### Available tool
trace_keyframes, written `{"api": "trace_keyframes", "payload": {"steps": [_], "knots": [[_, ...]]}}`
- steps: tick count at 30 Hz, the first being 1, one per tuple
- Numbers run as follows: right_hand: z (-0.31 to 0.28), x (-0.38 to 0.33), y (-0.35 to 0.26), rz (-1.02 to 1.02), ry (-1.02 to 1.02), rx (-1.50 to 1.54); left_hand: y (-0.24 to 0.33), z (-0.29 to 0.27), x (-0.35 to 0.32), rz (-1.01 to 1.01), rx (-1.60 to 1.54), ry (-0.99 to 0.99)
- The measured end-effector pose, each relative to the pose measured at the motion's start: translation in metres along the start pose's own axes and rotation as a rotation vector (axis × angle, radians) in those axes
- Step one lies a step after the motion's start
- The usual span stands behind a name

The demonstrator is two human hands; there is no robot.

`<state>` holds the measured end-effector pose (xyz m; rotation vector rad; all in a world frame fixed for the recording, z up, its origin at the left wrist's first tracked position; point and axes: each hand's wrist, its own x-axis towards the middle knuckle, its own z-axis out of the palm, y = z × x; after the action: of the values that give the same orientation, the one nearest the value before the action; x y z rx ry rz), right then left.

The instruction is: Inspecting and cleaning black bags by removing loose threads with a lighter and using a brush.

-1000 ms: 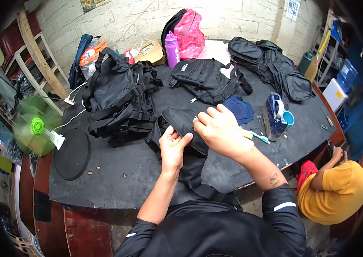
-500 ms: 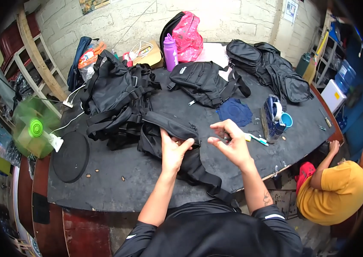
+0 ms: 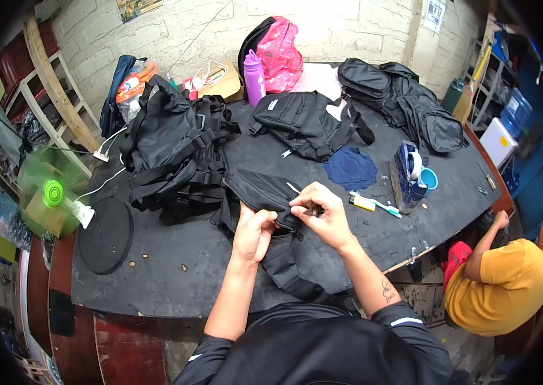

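Note:
A flat black bag (image 3: 255, 187) lies on the dark worktable (image 3: 175, 282) right in front of me, its lower part hanging over the near edge. My left hand (image 3: 253, 232) pinches the bag's edge at its near side. My right hand (image 3: 323, 210) is closed on a small part at the bag's edge, apparently a zipper pull, just right of the left hand. The two hands almost touch.
Piles of black bags (image 3: 175, 154) lie at the left, middle (image 3: 303, 119) and far right (image 3: 406, 102). A purple bottle (image 3: 254, 77), a pink bag (image 3: 281, 45), a navy cloth (image 3: 350, 168), a blue mug (image 3: 426, 179), a round black disc (image 3: 105, 234) and a green fan (image 3: 47, 192) surround them. A person in a yellow shirt (image 3: 499, 289) crouches at the right.
My hands have come nearer to me and closed together on the bag's edge. The right hand, which lay flat on the bag, now pinches a small part.

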<state>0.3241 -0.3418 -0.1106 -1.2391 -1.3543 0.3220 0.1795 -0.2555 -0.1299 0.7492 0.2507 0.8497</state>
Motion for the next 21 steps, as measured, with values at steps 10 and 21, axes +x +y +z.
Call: {"api": "trace_keyframes", "payload": {"steps": [10, 21], "knots": [[-0.009, 0.025, 0.037, 0.149, 0.438, 0.028, 0.002, 0.006, 0.003, 0.075, 0.145, -0.067], [-0.001, 0.017, -0.004, -0.221, -0.111, -0.286, 0.004, 0.000, 0.006, -0.033, 0.100, -0.050]]}}
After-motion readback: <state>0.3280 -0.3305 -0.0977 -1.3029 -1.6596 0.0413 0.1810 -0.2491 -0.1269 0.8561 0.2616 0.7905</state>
